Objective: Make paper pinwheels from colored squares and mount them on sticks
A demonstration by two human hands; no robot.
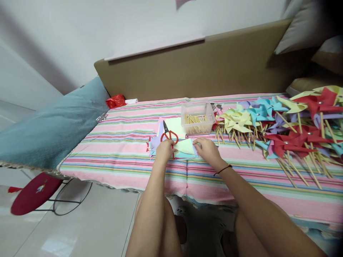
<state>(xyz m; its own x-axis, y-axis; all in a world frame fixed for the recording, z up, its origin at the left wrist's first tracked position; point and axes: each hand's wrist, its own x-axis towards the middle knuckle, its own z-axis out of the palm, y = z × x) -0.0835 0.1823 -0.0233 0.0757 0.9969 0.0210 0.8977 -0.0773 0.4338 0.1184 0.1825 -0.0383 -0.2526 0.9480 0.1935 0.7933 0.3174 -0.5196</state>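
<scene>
Pale green paper (183, 146), one, opposite edges pinched by left hand (165, 150) and right hand (207, 150); red-handled scissors (165, 128) beside; sticks (196, 122) in clear box (197, 107).

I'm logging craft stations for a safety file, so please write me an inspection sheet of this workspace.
Surface: pink striped cloth over the seat, with some creases.
Job's things: pale green paper between the hands; red-handled scissors beside the left hand; clear plastic box of wooden sticks; many paper pinwheels to the right.
Clutter: red plastic bag at the far left; small silvery item, unidentifiable.
Hands: left hand and right hand at opposite ends of the paper; grip unclear.
Cables: nothing seen.
Surroundings: brown backrest, red stool, tiled floor.
</scene>
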